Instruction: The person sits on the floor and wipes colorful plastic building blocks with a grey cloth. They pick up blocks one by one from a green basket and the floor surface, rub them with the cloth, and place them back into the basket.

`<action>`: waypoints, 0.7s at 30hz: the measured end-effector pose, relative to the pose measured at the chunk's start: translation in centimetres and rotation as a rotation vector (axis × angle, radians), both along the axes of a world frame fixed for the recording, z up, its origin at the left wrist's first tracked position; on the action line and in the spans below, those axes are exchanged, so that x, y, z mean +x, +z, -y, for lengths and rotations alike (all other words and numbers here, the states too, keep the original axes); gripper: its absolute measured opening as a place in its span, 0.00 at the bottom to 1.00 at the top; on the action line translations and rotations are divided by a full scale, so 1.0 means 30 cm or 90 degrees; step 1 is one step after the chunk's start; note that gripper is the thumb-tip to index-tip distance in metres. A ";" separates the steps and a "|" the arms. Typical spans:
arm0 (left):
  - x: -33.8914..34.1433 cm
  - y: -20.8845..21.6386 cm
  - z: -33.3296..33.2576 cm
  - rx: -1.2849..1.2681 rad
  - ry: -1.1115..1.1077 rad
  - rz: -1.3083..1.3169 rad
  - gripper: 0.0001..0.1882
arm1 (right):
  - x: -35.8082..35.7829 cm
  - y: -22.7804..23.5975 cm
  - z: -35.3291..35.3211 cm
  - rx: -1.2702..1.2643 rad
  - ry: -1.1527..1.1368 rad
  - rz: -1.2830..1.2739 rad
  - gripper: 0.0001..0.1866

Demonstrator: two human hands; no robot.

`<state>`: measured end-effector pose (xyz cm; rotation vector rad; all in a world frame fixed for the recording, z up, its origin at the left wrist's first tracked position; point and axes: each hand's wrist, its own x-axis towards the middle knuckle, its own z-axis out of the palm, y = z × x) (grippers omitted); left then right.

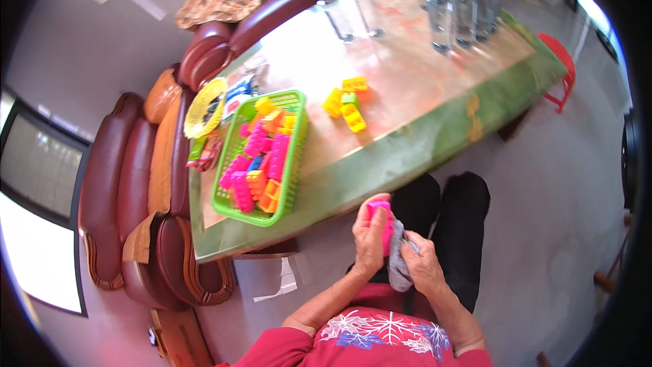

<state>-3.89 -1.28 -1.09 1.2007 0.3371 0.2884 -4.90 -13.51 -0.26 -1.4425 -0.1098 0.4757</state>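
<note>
close to the near edge of the table (435,137), the left hand (370,241) is gripping a pink block (388,229), its fingers closing around the sides, while the right hand (422,265) is pinching a grey cloth (399,270) that is touching the block, its fingers curling in narrow. on the table, to the left, a green basket (296,156) is holding many colourful blocks (257,143), with a yellow basket (204,110) sitting just beside it. yellow, orange and green blocks (353,119) are lying together farther right, and black-capped bottles (463,17) are standing toward the far side.
</note>
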 end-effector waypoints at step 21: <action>0.169 0.408 -0.792 0.705 0.292 0.069 0.30 | 0.119 -0.083 0.069 0.251 0.118 -0.155 0.16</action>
